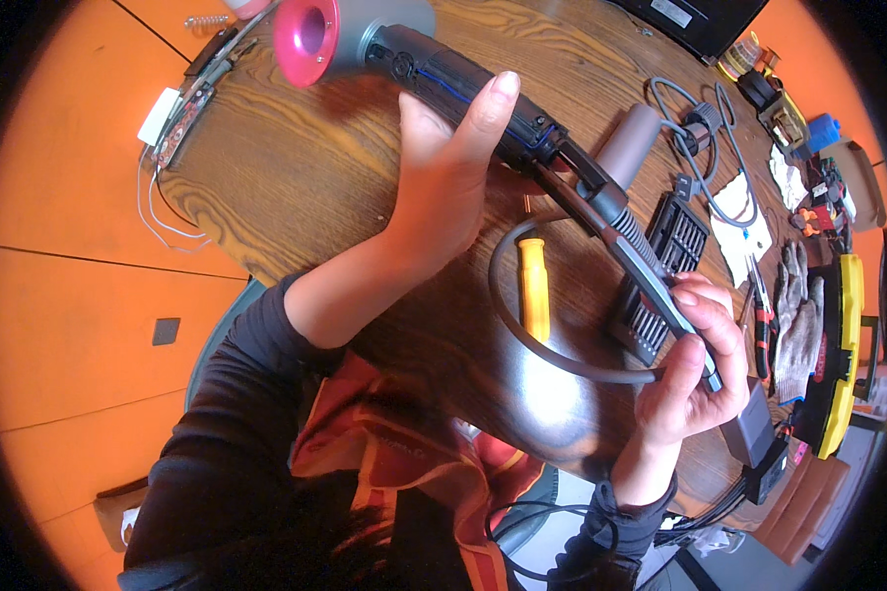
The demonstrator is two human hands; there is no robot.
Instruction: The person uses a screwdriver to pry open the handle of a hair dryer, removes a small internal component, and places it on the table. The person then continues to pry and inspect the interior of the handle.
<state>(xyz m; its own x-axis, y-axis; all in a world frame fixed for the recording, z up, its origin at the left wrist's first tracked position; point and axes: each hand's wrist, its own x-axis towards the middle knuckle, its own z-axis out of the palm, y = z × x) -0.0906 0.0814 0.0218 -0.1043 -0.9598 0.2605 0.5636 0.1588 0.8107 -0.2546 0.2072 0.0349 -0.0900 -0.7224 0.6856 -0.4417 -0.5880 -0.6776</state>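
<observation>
My left hand (pixel 453 163) is wrapped round the black handle core (pixel 443 79) of a hair dryer, thumb stretched along it. The hair dryer's grey head has a pink ring (pixel 310 39) at its end. In my right hand (pixel 695 364) is a long, slender dark tool (pixel 641 271), gripped between thumb and fingers. Its far end meets the lower end of the handle core; its exact kind is unclear. Behind it lies a grey cylindrical sleeve (pixel 629 148). A thick grey cable (pixel 503 286) loops below the handle toward my right hand, around a yellow-handled screwdriver (pixel 533 286).
A black case of screwdriver bits (pixel 675 236) lies under the tool. To the right are a coiled grey cable (pixel 700 128), white paper (pixel 739 236), red-black pliers (pixel 762 335), grey work gloves (pixel 793 325) and a yellow-black case (pixel 838 355). A circuit strip (pixel 182 123) lies at the left edge.
</observation>
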